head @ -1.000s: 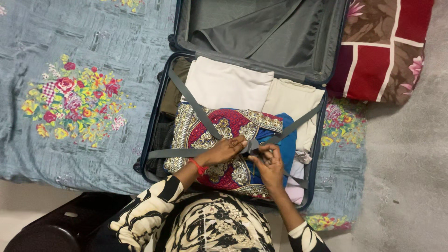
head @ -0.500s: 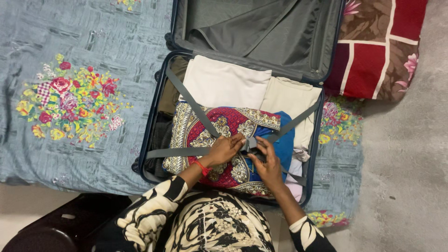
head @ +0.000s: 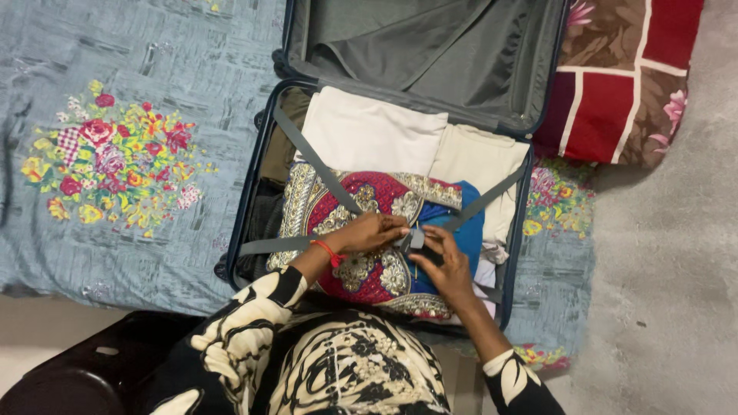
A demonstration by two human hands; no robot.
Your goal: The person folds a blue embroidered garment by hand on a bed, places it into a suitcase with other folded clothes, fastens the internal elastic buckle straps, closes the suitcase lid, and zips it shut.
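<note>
An open dark blue suitcase (head: 247,196) lies on a bedsheet, packed with folded clothes. On top is a red and gold embroidered garment (head: 361,273) over blue cloth (head: 469,230), with white (head: 369,134) and cream (head: 480,165) folded pieces behind. Grey packing straps (head: 311,157) cross over the clothes and meet at a buckle (head: 416,239) in the middle. My left hand (head: 373,232) pinches the left strap end at the buckle. My right hand (head: 444,265) holds the buckle's right side, fingers curled on it.
The grey-lined suitcase lid (head: 430,54) stands open behind. A blue-grey floral bedsheet (head: 115,154) spreads to the left. A red and brown patchwork cushion (head: 623,77) lies at the upper right, grey floor (head: 676,269) on the right. A dark object (head: 92,369) sits at bottom left.
Both hands stayed at the buckle with small finger shifts. The view drifted slightly, so the suitcase sits a little higher in the frame.
</note>
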